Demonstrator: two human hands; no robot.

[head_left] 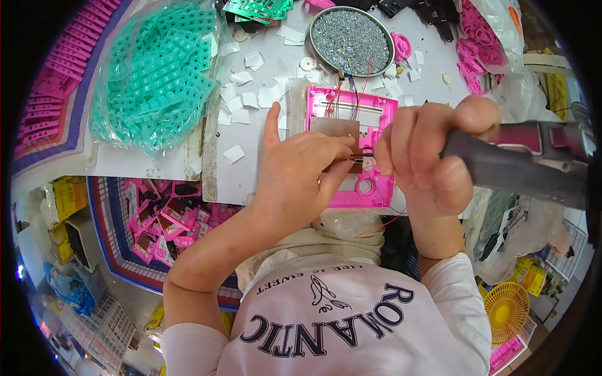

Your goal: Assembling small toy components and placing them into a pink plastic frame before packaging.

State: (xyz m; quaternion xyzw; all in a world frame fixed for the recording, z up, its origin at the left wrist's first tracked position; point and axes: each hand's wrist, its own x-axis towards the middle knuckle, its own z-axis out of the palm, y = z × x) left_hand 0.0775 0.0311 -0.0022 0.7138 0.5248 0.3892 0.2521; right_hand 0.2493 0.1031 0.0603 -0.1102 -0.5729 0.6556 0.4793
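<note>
Left hand (pixel 300 168) lies over the pink casing (pixel 381 195).

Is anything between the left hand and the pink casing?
Yes: a brown board lies over part of the pink casing, at the left hand's fingertips. I see nothing else between, though the hand hides what's beneath.

Board (pixel 348 128) on casing (pixel 373 169) on table (pixel 232 182), before pan (pixel 364 74) of screws (pixel 351 37); to left, paper scraps (pixel 254 59), then bag (pixel 106 125) of keypads (pixel 163 69); before bag, at table's near edge, basket (pixel 103 213) of parts (pixel 169 219).
</note>
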